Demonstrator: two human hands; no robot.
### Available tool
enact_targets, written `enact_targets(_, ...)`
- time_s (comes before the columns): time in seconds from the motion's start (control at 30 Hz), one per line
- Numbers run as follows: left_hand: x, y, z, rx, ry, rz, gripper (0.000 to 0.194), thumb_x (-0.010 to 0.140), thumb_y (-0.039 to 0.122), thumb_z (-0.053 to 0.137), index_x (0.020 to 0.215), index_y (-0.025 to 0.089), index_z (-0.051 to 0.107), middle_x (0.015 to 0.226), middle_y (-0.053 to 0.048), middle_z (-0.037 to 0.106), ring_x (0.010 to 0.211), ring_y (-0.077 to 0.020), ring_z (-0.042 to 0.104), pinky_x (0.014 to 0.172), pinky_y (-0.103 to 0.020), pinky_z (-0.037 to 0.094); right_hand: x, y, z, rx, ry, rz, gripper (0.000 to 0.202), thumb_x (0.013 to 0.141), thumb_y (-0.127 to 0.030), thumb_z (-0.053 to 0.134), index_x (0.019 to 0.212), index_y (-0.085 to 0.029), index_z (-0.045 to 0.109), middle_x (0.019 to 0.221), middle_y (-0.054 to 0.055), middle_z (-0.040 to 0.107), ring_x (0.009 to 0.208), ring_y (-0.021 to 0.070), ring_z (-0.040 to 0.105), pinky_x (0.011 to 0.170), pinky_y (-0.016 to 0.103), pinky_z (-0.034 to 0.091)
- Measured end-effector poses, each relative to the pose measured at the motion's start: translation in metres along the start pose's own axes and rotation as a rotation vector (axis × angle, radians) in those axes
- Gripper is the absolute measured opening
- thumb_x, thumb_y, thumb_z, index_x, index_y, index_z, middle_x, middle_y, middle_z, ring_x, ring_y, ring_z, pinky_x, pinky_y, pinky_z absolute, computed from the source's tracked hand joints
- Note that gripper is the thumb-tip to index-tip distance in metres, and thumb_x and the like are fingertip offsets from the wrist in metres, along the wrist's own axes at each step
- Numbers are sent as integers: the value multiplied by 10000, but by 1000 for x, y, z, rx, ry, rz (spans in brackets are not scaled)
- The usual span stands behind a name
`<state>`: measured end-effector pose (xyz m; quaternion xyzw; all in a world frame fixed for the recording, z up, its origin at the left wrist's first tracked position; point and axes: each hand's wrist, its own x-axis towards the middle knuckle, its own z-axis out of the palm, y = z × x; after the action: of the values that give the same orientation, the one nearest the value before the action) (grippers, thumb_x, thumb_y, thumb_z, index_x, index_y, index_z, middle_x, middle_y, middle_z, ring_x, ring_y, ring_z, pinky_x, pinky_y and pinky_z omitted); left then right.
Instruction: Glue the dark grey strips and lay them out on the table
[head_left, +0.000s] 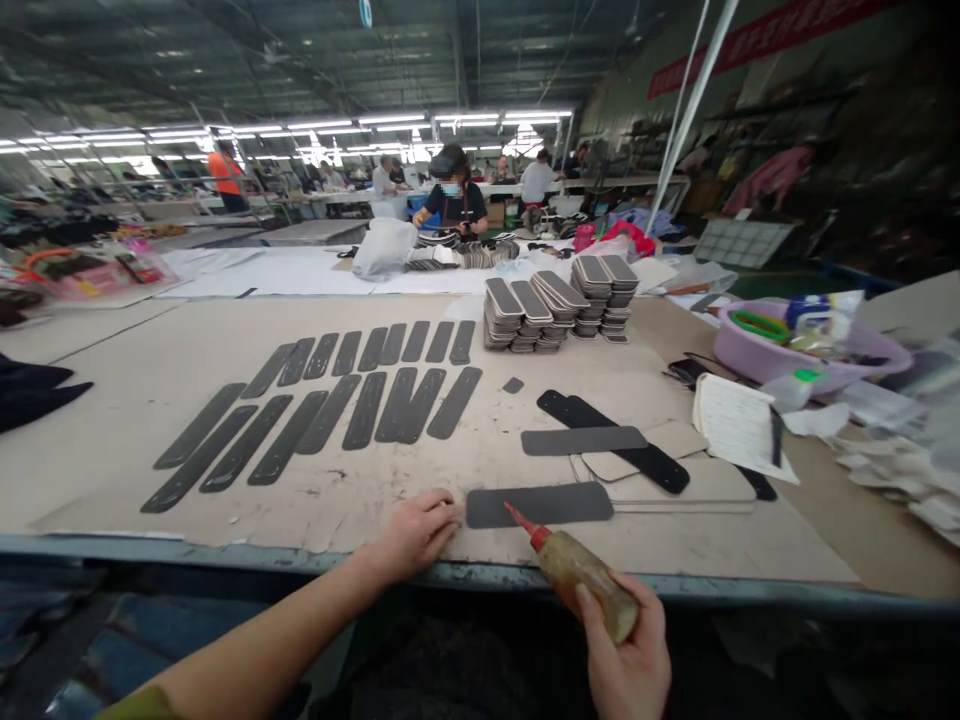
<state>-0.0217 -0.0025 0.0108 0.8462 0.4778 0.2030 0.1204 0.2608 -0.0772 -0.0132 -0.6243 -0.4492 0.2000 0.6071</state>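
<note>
My right hand [626,640] is wrapped round a squeeze bottle [589,578], yellowish and smudged, with a red pointed nozzle. The bottle is tilted, its tip over a flat grey strip [562,505] with rounded corners that lies near the table edge. My left hand [421,532] rests on the table just beyond the strip's left end, fingers slightly bent and holding nothing visible; whether they touch the strip I cannot tell. Farther left, two rows of dark grey strips [364,410] lie spread out, several with shiny wet-looking streaks.
Stacks of grey-topped pieces [536,312] stand behind the rows. To the right lie crossed black strips [630,450], beige pieces [690,483], a notebook [739,420] and a purple basin [795,365]. Across the table a person [459,200] sits behind a plastic bag [384,248].
</note>
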Motion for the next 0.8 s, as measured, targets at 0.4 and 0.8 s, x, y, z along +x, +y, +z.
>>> enact_targets(0.4, 2, 5, 8, 48, -85, 217, 313, 949, 167, 373, 1082, 154, 656, 1044, -117, 658, 958, -194, 598, 881, -351, 475, -1, -11, 36, -184, -176, -450, 206, 871, -336, 625, 1010, -202, 554, 907, 53, 548, 826, 198, 566, 748, 342, 479)
enact_targets(0.8, 0, 1, 13, 48, -50, 225, 275, 938, 155, 409, 1066, 168, 652, 1114, -103, 657, 981, -187, 606, 906, -348, 466, 9, -6, 18, -278, -98, -443, 201, 872, -295, 624, 1023, -187, 545, 910, 62, 542, 827, 195, 553, 753, 336, 473)
